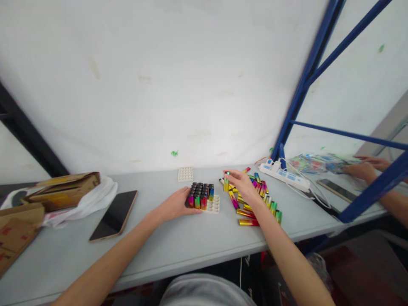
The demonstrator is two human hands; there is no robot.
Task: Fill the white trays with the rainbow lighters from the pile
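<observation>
Near tray (214, 205): white, socketed, on the grey tabletop (191, 240); looked over half filled, near-right sockets bare.
Standing tubes (200, 196): black-topped, rainbow-metallic, packed upright in rows on the left and far part of the near tray; exact count too small to tell.
Left hand (176, 204): thumb and fingers closed around the left side of the standing tubes, fingertips along the near edge.
Right hand (244, 185): thumb and fingertips pinched together on one yellow-green tube (226, 182).
Yellow-green tube: roughly upright, between near tray and pile, not yet in a socket; whether its base touched the tabletop, could not tell.
Loose tubes (247, 222): many left, scattered on their sides right of the near tray, partly hidden under the right forearm; seemed more than the bare sockets could take.
Far tray (185, 174): white, against the wall, no tubes in it, untouched.
Progress: near tray partly done, bare sockets and pile left.
Phone (114, 216): flat, left of the left forearm.
Power strip (284, 175): beyond the pile, plugs in.
Co-worker's hands (363, 168): far right, past the blue frame (298, 93).
</observation>
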